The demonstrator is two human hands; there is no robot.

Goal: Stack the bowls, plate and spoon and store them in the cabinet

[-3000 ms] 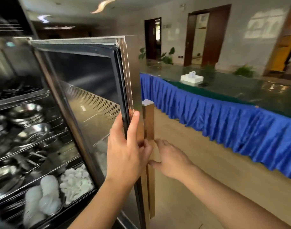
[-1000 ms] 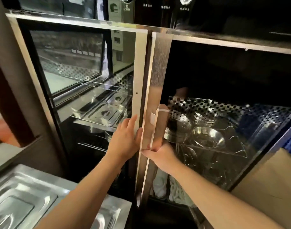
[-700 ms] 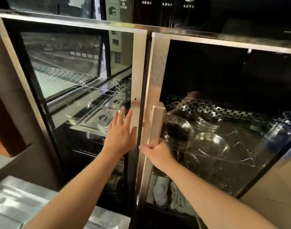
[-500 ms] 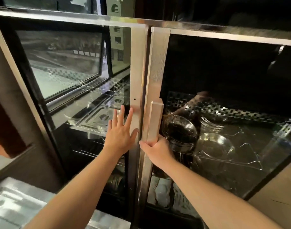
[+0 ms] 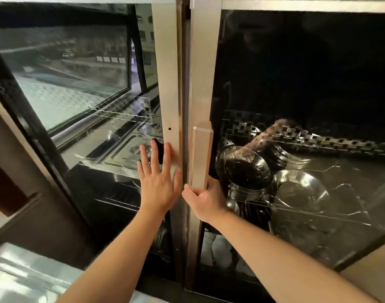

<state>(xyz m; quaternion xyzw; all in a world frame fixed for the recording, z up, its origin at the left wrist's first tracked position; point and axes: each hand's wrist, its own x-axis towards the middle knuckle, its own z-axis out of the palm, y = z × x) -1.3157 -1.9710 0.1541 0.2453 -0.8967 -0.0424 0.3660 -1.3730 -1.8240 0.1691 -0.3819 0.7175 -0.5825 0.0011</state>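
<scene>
The steel cabinet has two glass doors, and both stand shut with their frames meeting in the middle. My left hand (image 5: pixel 158 180) lies flat with fingers spread on the left door's frame (image 5: pixel 167 84). My right hand (image 5: pixel 205 199) grips the lower end of the upright bar handle (image 5: pixel 202 156) on the right door. Behind the right glass, a stack of steel bowls (image 5: pixel 244 173) and a single steel bowl (image 5: pixel 300 191) sit on a wire shelf. I cannot make out the plate or the spoon.
Steel compartment trays (image 5: pixel 126 149) lie on a shelf behind the left glass. White items (image 5: pixel 217 248) show on a lower shelf. A steel tray surface (image 5: pixel 18 278) lies at the bottom left. A tan panel (image 5: pixel 370 272) stands at the bottom right.
The right door has swung from wide open to shut against the left door. My left hand moved from the door's edge to flat on the left frame; my right stays on the handle.
</scene>
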